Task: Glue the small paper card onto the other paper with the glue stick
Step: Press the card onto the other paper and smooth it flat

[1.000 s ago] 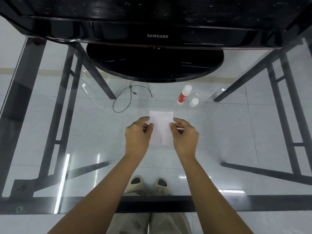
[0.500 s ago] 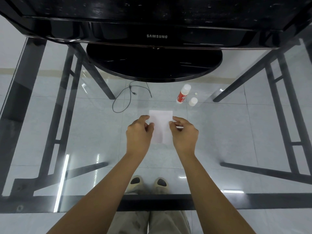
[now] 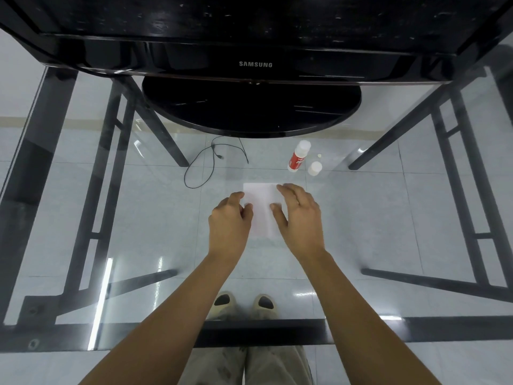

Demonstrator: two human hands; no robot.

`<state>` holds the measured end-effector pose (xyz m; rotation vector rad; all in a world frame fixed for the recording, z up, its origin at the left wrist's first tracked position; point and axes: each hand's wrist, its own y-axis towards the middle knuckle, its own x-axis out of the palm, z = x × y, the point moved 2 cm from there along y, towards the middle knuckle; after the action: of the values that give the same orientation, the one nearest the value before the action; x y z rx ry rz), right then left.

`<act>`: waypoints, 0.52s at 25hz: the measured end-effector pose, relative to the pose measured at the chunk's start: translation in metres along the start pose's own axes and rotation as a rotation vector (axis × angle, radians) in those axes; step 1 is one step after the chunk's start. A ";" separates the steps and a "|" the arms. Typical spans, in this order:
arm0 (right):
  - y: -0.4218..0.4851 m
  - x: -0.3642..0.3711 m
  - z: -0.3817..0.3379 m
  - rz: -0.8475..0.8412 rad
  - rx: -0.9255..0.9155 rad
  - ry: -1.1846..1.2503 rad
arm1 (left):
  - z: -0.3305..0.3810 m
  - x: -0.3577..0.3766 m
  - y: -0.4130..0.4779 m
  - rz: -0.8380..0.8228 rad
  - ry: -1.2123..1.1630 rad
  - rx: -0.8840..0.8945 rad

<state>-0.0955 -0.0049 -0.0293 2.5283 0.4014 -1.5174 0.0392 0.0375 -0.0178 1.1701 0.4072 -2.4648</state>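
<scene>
White paper (image 3: 262,215) lies flat on the glass table (image 3: 388,218), straight ahead of me. Its upper part looks brighter than the lower part; I cannot tell the small card from the other sheet. My left hand (image 3: 229,220) sits at the paper's left edge, fingers curled, thumb and forefinger pinching that edge. My right hand (image 3: 301,218) rests flat on the paper's right side, fingers spread. The red-and-white glue stick (image 3: 298,157) lies uncapped beyond the paper to the right, with its white cap (image 3: 314,168) beside it.
A black television stands at the back on an oval base (image 3: 249,107). A thin black cable (image 3: 213,162) loops left of the glue stick. The table's dark front rail (image 3: 111,334) runs near me; black legs and tiled floor show through the glass.
My right hand has let go of its pinch, opened, and spread flat over the paper's right side, reaching further forward. My left hand has stayed at the left edge.
</scene>
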 end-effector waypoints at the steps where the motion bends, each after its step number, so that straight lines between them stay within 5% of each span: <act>1: -0.001 0.002 0.003 -0.058 -0.073 -0.043 | 0.000 0.000 0.000 0.001 0.008 0.004; 5: -0.006 0.012 0.015 -0.226 -0.178 -0.235 | 0.000 0.000 0.001 -0.003 0.038 0.022; 13: -0.007 0.016 0.018 -0.250 -0.172 -0.304 | -0.005 0.006 -0.020 -0.044 0.312 0.173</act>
<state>-0.1057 -0.0010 -0.0514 2.1353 0.7854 -1.8309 0.0301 0.0562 -0.0240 1.6427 0.3111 -2.3961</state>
